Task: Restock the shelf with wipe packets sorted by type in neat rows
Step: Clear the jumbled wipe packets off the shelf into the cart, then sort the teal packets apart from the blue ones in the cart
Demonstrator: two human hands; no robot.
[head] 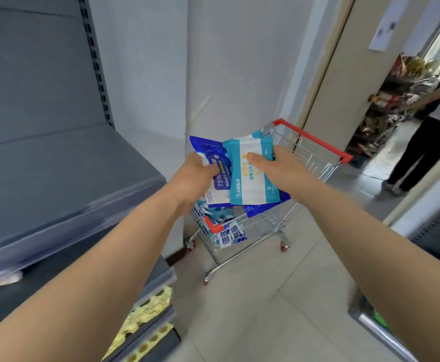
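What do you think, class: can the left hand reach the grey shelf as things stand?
Probably yes. The left hand grips a dark blue packet above the trolley, and nothing shows between it and the grey shelf beside it.

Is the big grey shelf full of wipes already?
No, the grey shelf shows no wipes; the packets are over the cart.

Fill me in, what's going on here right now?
A person stands at a small shopping cart with a handful of wipe packets held above it. The left hand grips a dark blue packet, and the right hand holds a light blue packet that lies on top of it. More packets sit in the cart. The grey shelf is off to the left, and the held packets have not reached it yet.
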